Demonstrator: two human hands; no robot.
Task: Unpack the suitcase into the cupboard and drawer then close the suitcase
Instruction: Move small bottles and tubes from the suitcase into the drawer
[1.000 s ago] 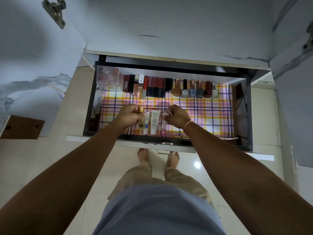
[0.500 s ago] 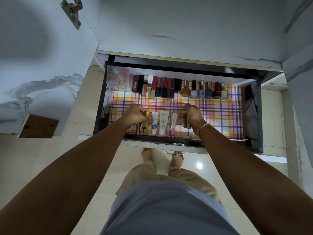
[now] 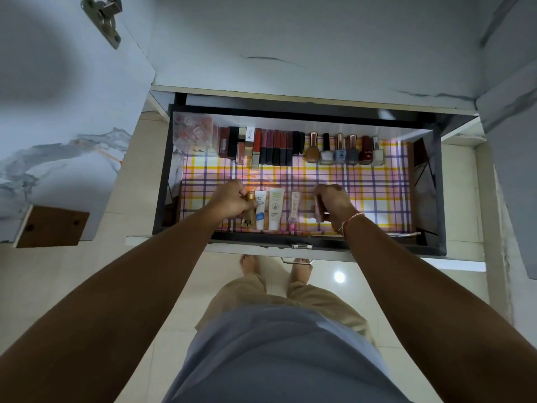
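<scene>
An open black drawer (image 3: 161,181) with a plaid liner is below me. Both my hands are inside it near the front. My left hand (image 3: 231,200) grips a gold tube (image 3: 248,218) at its cap. Beside it lie two white tubes (image 3: 274,209) and a clear pink tube (image 3: 294,210). My right hand (image 3: 332,203) holds a small brownish tube (image 3: 319,210) upright against the liner. Along the drawer's back stand lipsticks (image 3: 270,146) and nail polish bottles (image 3: 345,149). The suitcase is out of view.
An open cupboard door (image 3: 66,117) with a hinge swings out at the left; another door (image 3: 514,158) is at the right. A clear box (image 3: 191,130) fills the drawer's back left corner. Tiled floor and bare feet (image 3: 250,264) lie below.
My right hand moved right from the pink tube and now sets a brownish tube on the liner. My left hand stays on the gold tube.
</scene>
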